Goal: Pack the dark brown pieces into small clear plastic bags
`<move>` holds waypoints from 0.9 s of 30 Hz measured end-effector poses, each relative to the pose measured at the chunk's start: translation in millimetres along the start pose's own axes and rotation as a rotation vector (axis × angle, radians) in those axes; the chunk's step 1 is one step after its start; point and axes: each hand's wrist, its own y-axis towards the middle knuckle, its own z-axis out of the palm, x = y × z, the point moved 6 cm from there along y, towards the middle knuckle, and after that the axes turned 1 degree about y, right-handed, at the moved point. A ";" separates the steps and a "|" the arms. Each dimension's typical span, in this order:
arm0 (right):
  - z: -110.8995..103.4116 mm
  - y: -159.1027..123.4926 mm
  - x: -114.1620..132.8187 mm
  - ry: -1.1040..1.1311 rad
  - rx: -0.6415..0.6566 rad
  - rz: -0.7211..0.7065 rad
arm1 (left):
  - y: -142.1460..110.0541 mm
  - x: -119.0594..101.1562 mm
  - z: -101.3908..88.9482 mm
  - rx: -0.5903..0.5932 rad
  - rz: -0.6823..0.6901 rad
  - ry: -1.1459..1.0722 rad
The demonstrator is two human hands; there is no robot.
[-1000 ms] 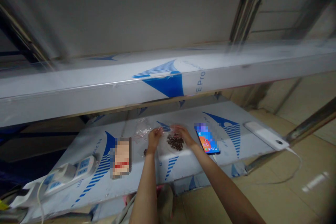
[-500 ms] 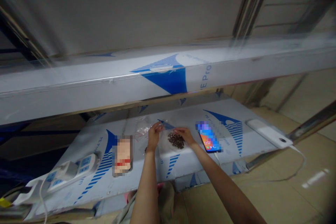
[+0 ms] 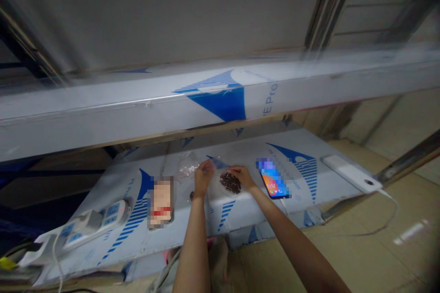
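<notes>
A pile of small dark metal pieces, perhaps screws (image 3: 231, 183), lies on what looks like clear plastic on the film-covered table (image 3: 261, 210). My right hand (image 3: 242, 176) is at the pile's far right edge, its fingers pinched together; what they hold is too small to make out. To the left of the pile, my left hand (image 3: 203, 176) has its fingertips closed on the edge of a clear plastic bag. Several more clear plastic bags (image 3: 187, 165) lie just beyond it. A small dark heap (image 3: 192, 196) is partly hidden behind my left wrist.
Left of my arms are a blurred-out phone-like object (image 3: 161, 202) and a white power strip (image 3: 112, 216). A lit phone (image 3: 274, 181) lies to the right, with a white power bank (image 3: 352, 174) and cable further right. A raised film-wrapped ledge (image 3: 144, 114) crosses behind.
My right fingers have moved slightly down and left over the edge of the pile. My left fingers have dropped a little. The other things have not visibly moved.
</notes>
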 end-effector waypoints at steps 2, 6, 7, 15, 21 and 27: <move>-1.4 -1.0 1.3 0.029 -0.014 0.013 | -3.2 6.6 4.7 0.067 -0.004 0.074; -5.7 -4.9 7.1 0.045 -0.020 0.046 | -12.9 5.8 9.8 0.150 0.019 0.198; -7.2 -6.4 8.9 0.042 -0.023 0.055 | -15.2 3.2 10.0 0.162 0.023 0.216; -9.7 -29.9 32.6 -0.015 0.011 0.080 | -31.6 -15.0 5.8 0.337 0.005 0.331; -3.3 -53.1 64.8 -0.252 0.006 -0.076 | -53.9 -36.1 -10.3 0.315 0.060 0.439; 6.6 -65.3 82.3 -0.295 0.090 -0.113 | -78.2 -50.5 -19.0 0.299 0.072 0.342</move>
